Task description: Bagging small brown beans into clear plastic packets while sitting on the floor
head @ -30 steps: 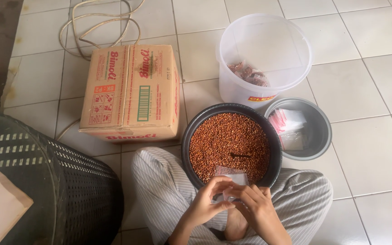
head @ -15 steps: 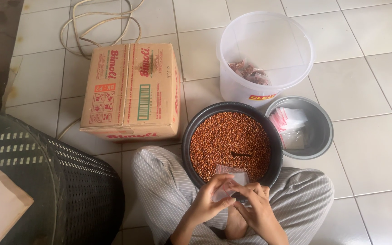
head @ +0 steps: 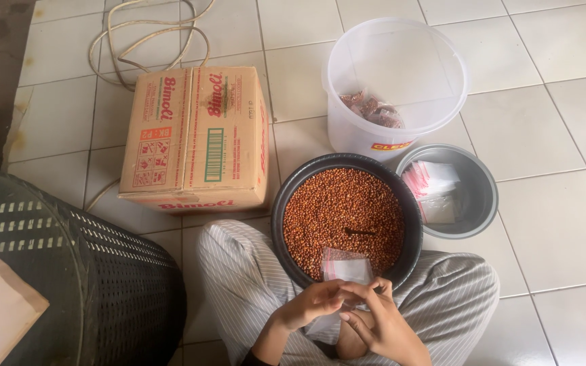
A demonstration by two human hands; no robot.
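I sit cross-legged on a tiled floor in striped trousers. Both hands hold a small clear plastic bag [head: 346, 266] with a red strip, over the near rim of a black bowl [head: 286, 203] full of reddish-brown peanuts [head: 344, 213]. My left hand [head: 312, 303] pinches the bag's lower left edge. My right hand [head: 378, 318] grips its lower right edge with the fingertips. The bag looks empty and flat. A small dark scoop lies on the peanuts.
A grey bowl [head: 484, 196] with several empty clear bags stands right of the black bowl. Behind is a clear plastic bucket [head: 395, 81] holding some filled packets. A cardboard box [head: 197, 139] lies to the left, a dark mesh basket [head: 76, 278] nearer left, a cable [head: 150, 34] beyond.
The hands have shifted slightly on the small bag, still held over the bowl's near rim. Nothing else moved.
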